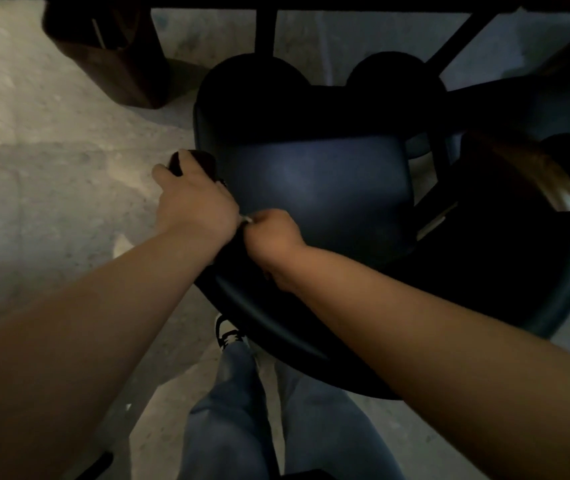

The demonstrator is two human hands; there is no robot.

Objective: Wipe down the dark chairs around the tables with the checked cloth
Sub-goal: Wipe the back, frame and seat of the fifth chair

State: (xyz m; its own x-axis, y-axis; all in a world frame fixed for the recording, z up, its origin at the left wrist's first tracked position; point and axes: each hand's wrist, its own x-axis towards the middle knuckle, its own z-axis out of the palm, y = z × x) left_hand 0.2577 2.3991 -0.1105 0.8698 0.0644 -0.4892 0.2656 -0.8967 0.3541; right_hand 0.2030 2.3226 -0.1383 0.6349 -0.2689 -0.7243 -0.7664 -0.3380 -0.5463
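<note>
A dark blue padded chair stands right below me, its curved backrest nearest to me. My left hand grips the dark end of the chair's left arm. Beside it, my right hand is curled into a fist at the left edge of the backrest. A small pale corner of the cloth pokes out of this fist between the two hands. The rest of the cloth is hidden, and no check pattern can be made out.
A second dark chair with a brown wooden arm presses in from the right. The table's edge and dark legs cross the top. A brown wooden piece stands upper left on the pale floor. My jeans and shoe are below.
</note>
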